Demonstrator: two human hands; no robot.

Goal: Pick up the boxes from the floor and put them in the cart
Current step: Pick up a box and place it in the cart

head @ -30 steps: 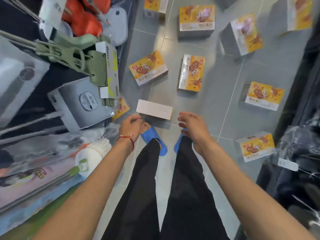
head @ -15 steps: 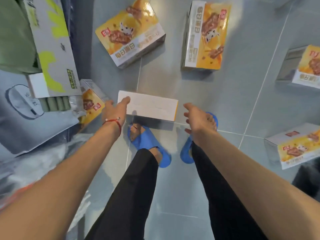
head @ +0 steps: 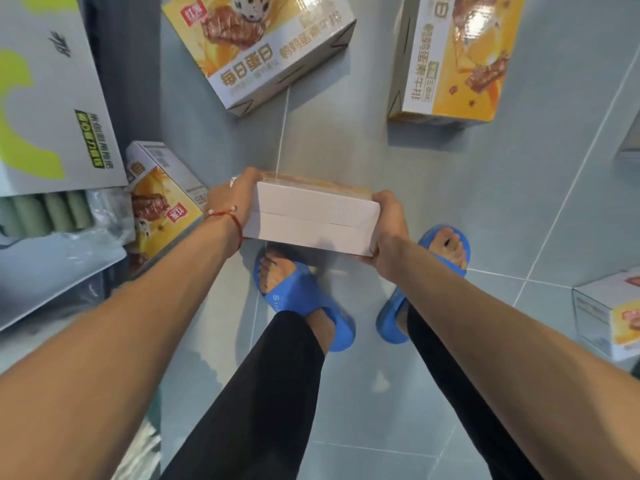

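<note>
A white-sided box [head: 311, 218] is held between both hands just above my feet. My left hand [head: 231, 200] grips its left end and my right hand [head: 389, 226] grips its right end, fingers wrapped under. More yellow snack boxes lie on the grey tile floor: one [head: 259, 46] ahead at centre, one [head: 457, 57] ahead right, one [head: 159, 199] at the left against the shelving, and one [head: 609, 323] at the right edge. No cart is in view.
Shelving with a grey and green carton [head: 48, 95] and plastic-wrapped goods fills the left side. My feet in blue slippers [head: 301, 303] stand on the tiles right below the held box. Another box corner shows at the right edge [head: 632, 147].
Both hands have closed on the ends of the white-sided box, which lay on the floor before. The camera has dropped much closer to the floor.
</note>
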